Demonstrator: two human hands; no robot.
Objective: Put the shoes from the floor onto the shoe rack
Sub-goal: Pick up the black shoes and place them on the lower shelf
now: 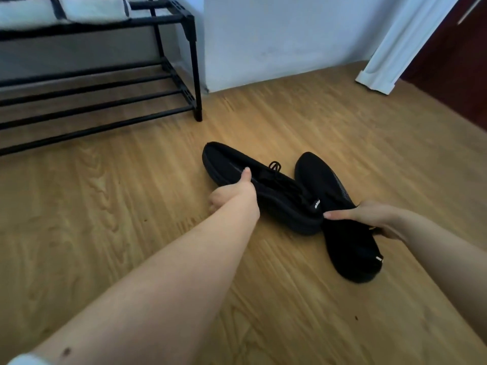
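Observation:
Two black sneakers lie on the wooden floor in the middle of the head view. The left sneaker point(263, 191) points up and left, and my left hand point(234, 192) grips its side, thumb on the upper and fingers under the sole. The right sneaker point(340, 219) lies beside it, heel toward me. My right hand point(369, 216) holds it around the collar, fingers across the opening. The black metal shoe rack point(105, 101) stands at the upper left, its lower bar shelf bare.
The rack's top shelf carries a white and black striped thing point(66, 9), partly cut off. A white wall point(276, 40) rises behind the shoes. A white door frame point(390, 48) and dark door point(453, 61) stand at the upper right. Wooden floor point(105, 206) spreads around.

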